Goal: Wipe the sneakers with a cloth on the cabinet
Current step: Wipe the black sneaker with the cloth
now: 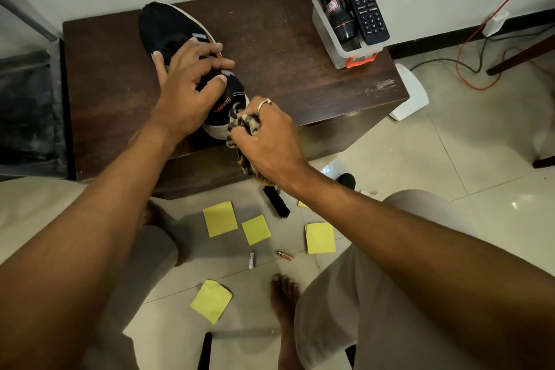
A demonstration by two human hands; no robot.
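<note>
A black sneaker (168,28) with grey stripes, orange lettering and a white sole lies on the dark wooden cabinet (285,48), toe pointing away from me. My left hand (186,84) grips its upper around the lacing, fingers curled over it. My right hand (267,135), wearing a ring, holds a bunched leopard-print cloth (240,120) pressed against the heel's white sole near the cabinet's front edge. Part of the cloth hangs below my hand.
A clear plastic box (339,48) at the cabinet's back right holds a flashlight (333,0) and a remote (362,0). On the tiled floor lie yellow sticky notes (220,219), a black brush (276,203), two batteries (251,260) and cables (468,69) to the right.
</note>
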